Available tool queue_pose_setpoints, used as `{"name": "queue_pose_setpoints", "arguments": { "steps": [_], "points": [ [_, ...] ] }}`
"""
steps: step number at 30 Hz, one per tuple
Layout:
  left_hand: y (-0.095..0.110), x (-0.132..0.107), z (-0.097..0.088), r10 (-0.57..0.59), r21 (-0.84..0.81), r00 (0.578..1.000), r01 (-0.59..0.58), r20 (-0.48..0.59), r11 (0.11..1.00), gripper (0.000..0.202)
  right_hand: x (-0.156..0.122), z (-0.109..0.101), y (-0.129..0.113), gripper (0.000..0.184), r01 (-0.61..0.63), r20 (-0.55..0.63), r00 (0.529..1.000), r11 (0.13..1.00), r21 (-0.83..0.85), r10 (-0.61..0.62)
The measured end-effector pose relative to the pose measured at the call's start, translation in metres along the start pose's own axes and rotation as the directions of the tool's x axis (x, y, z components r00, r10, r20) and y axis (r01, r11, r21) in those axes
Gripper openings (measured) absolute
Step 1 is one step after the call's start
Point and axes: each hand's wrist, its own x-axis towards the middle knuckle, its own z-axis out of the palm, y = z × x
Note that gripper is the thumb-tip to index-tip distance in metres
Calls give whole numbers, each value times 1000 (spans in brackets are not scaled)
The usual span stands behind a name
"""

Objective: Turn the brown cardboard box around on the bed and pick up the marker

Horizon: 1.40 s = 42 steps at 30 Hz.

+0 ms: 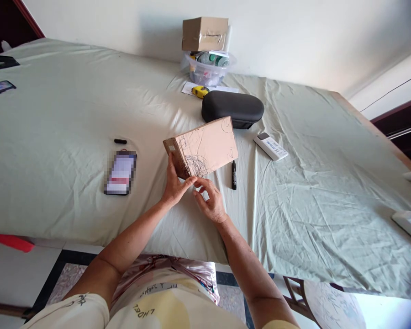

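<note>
A flat brown cardboard box (pixel 205 146) with pen scribbles on its face is held tilted above the bed. My left hand (pixel 174 186) grips its lower left corner, thumb along the edge. My right hand (pixel 210 201) is just below the box's lower edge, fingers curled and pinched near that corner; what it touches is hard to make out. A black marker (pixel 233 175) lies on the sheet right of my hands.
Pale green bed sheet (pixel 71 114). A phone (pixel 120 172) and a small black cap (pixel 120 141) lie to the left. A black case (pixel 233 108), white remote (pixel 270 146), yellow tape measure (pixel 200 91), and plastic tub (pixel 207 68) under a cardboard box (pixel 204 33) sit behind.
</note>
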Motion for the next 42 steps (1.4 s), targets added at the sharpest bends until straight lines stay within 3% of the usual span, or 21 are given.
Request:
{"name": "queue_pose_setpoints", "arguments": {
  "steps": [8,13,18,27,33,38,42],
  "points": [
    [6,2,-2,-15,32,1000,14,25,999,133,-1,0,2,44,8,1,1000,1000,3,-8],
    [6,3,-3,-43,3,999,43,9,999,124,0,0,-1,48,-44,20,999,999,16,44],
    [7,3,-2,-56,-58,998,57,12,997,115,2,0,-2,53,-5,31,1000,999,46,3],
    [10,5,-2,-47,-51,999,47,2,998,116,1,0,0,41,5,37,999,1000,-6,-5],
    [12,7,-5,-66,-40,998,65,-11,997,106,0,1,0,44,1,64,998,1000,-12,-1],
    [12,11,-9,-83,-76,997,82,-3,994,98,-3,2,7,52,43,33,999,997,-62,-41],
    [17,15,-13,-86,-93,996,86,7,992,89,-3,-4,15,52,-33,-42,999,992,-123,28]
  ]
}}
